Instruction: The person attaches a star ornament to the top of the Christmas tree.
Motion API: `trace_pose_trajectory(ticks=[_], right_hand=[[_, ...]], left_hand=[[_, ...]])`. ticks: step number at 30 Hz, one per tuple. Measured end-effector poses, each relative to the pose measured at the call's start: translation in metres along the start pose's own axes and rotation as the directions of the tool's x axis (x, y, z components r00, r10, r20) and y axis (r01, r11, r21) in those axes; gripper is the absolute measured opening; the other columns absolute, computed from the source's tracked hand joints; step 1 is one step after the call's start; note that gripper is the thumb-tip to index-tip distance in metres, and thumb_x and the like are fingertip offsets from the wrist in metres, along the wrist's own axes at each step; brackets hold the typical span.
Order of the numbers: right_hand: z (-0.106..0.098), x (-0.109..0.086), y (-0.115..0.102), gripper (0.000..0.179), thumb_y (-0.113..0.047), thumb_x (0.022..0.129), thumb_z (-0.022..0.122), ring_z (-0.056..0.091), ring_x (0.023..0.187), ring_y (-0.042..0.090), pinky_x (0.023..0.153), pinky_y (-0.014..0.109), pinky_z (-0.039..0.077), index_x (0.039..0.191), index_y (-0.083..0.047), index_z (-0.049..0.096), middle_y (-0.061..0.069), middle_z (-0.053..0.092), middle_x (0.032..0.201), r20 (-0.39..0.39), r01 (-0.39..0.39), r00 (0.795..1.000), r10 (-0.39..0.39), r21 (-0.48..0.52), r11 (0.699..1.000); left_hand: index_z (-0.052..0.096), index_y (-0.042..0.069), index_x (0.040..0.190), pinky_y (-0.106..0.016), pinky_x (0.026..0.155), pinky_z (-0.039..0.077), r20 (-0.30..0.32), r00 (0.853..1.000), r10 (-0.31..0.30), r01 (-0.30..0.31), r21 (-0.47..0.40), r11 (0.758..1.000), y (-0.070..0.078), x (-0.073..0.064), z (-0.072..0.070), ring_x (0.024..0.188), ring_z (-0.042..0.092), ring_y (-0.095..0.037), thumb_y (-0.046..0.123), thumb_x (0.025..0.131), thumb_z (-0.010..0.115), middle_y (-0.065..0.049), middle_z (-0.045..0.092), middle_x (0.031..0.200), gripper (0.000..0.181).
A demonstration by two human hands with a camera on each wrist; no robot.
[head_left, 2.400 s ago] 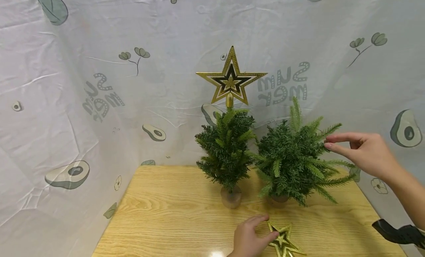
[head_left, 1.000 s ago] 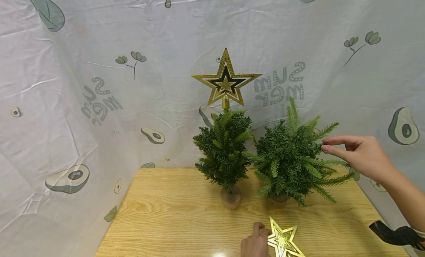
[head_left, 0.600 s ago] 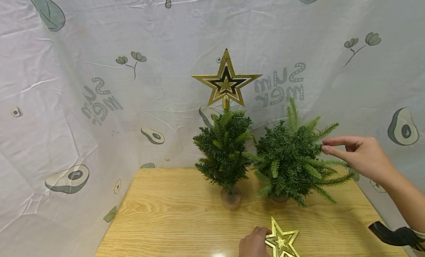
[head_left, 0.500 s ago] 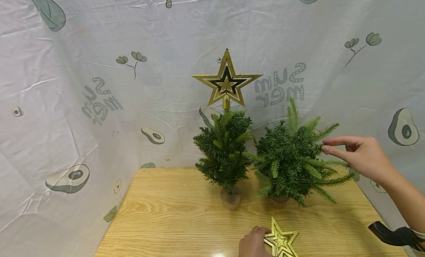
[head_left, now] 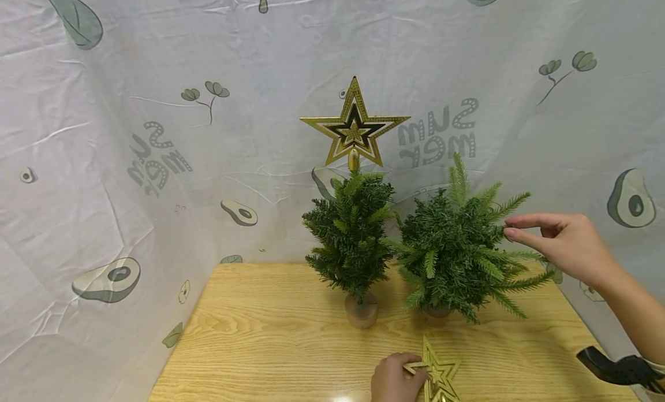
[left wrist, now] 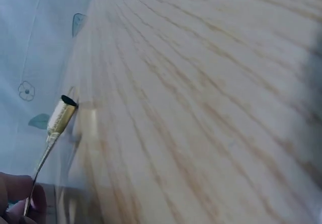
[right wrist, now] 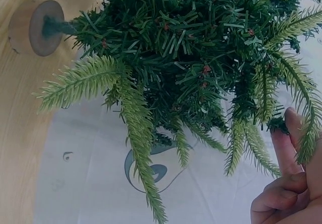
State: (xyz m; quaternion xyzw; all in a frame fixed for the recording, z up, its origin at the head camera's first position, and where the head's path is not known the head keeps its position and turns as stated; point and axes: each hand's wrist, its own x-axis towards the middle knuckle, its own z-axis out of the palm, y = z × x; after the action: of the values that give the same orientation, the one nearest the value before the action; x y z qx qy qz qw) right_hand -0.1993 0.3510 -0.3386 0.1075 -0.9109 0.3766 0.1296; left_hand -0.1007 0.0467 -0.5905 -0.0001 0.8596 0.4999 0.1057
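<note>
At the near edge of the head view, my left hand (head_left: 393, 380) pinches one point of a gold star tree topper (head_left: 439, 375) between thumb and fingers. The star is tilted, and its hollow socket (left wrist: 61, 117) shows in the left wrist view above the fingertips. My right hand (head_left: 576, 243) pinches a small dark green branch tip (right wrist: 278, 125) on the right side of a bushy artificial Christmas tree (head_left: 449, 249). Left of that stands a slimmer Christmas tree (head_left: 353, 234), upright, with another gold star (head_left: 354, 133) on its top.
Both trees have round wooden bases, one plain at the slim tree's wooden base (head_left: 361, 311), on a light wood table (head_left: 260, 332). A white printed curtain (head_left: 260, 61) hangs behind and at the sides. A black strap (head_left: 620, 367) is around my right wrist.
The left hand has gone from reaching over the star to pinching its point, and the star has turned and tilted, shifting slightly left. My right hand keeps its pinch on the branch.
</note>
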Motion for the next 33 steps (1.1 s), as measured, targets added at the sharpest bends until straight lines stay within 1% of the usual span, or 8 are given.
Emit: trace_pose_trajectory(ticks=[4,7,10,13,17,22,28,33], right_hand=[[0.001,0.0,0.001,0.035,-0.03,0.096,0.078,0.032,0.05,0.023,0.048,0.037,0.028,0.12,-0.005,0.077,0.004,0.037,0.057,-0.012,0.001,1.0,-0.001,-0.013,1.0],[0.001,0.0,0.0,0.034,-0.031,0.097,0.078,0.032,0.05,0.023,0.048,0.037,0.028,0.119,-0.005,0.077,0.004,0.038,0.057,-0.018,0.0,1.0,-0.001,-0.018,1.0],[0.001,0.001,-0.001,0.034,-0.031,0.097,0.078,0.032,0.051,0.023,0.048,0.037,0.028,0.118,-0.005,0.077,0.004,0.038,0.057,-0.021,-0.002,1.0,0.001,-0.016,1.0],[0.001,0.001,0.0,0.034,-0.031,0.097,0.078,0.032,0.051,0.023,0.048,0.037,0.028,0.118,-0.005,0.077,0.004,0.038,0.057,-0.02,-0.007,1.0,0.006,-0.017,1.0],[0.001,0.001,0.002,0.035,-0.032,0.097,0.077,0.033,0.051,0.024,0.048,0.037,0.028,0.118,-0.004,0.078,0.005,0.039,0.057,-0.018,-0.014,1.0,0.014,-0.026,1.0],[0.001,0.001,0.003,0.036,-0.033,0.097,0.077,0.033,0.05,0.024,0.047,0.037,0.028,0.118,-0.004,0.078,0.005,0.039,0.056,-0.017,-0.019,1.0,0.018,-0.034,0.999],[0.001,0.0,0.004,0.036,-0.033,0.098,0.077,0.033,0.049,0.024,0.047,0.037,0.029,0.119,-0.004,0.077,0.005,0.039,0.055,-0.012,-0.021,1.0,0.021,-0.028,0.999],[0.001,0.0,0.004,0.036,-0.033,0.098,0.077,0.033,0.049,0.024,0.048,0.037,0.029,0.119,-0.004,0.077,0.005,0.038,0.055,-0.004,-0.029,1.0,0.029,-0.02,0.999]], left_hand=[[0.083,0.026,0.1,-0.029,0.049,0.045,0.001,1.0,0.012,-0.012,-0.109,0.994,0.003,-0.002,-0.001,0.057,0.058,-0.003,0.023,0.091,0.082,0.017,0.067,0.073,0.01],[0.082,0.025,0.097,-0.026,0.054,0.047,0.005,0.999,0.054,-0.053,-0.16,0.986,0.004,-0.003,-0.003,0.058,0.057,-0.003,0.025,0.091,0.082,0.018,0.067,0.074,0.006],[0.082,0.025,0.093,-0.025,0.06,0.05,0.014,0.997,0.075,-0.071,-0.196,0.978,0.006,-0.003,-0.005,0.062,0.058,-0.002,0.027,0.089,0.084,0.017,0.068,0.076,0.006],[0.081,0.024,0.091,-0.025,0.061,0.051,0.029,0.997,0.078,-0.069,-0.237,0.969,0.007,-0.004,-0.007,0.066,0.061,-0.001,0.026,0.088,0.086,0.016,0.067,0.074,0.006],[0.082,0.021,0.091,-0.026,0.064,0.053,0.057,0.995,0.081,-0.061,-0.285,0.956,0.01,-0.005,-0.009,0.071,0.064,-0.002,0.025,0.087,0.087,0.018,0.07,0.085,0.007],[0.082,0.02,0.09,-0.028,0.067,0.054,0.076,0.994,0.084,-0.055,-0.323,0.945,0.016,-0.009,-0.012,0.075,0.065,-0.003,0.024,0.087,0.087,0.018,0.071,0.094,0.008],[0.084,0.019,0.091,-0.027,0.069,0.054,0.083,0.993,0.088,-0.054,-0.349,0.936,0.03,-0.015,-0.018,0.079,0.066,-0.002,0.022,0.087,0.086,0.018,0.072,0.096,0.005],[0.083,0.02,0.092,-0.026,0.07,0.054,0.085,0.989,0.124,-0.083,-0.383,0.92,0.044,-0.022,-0.027,0.08,0.068,-0.004,0.023,0.089,0.085,0.016,0.073,0.093,0.005]])
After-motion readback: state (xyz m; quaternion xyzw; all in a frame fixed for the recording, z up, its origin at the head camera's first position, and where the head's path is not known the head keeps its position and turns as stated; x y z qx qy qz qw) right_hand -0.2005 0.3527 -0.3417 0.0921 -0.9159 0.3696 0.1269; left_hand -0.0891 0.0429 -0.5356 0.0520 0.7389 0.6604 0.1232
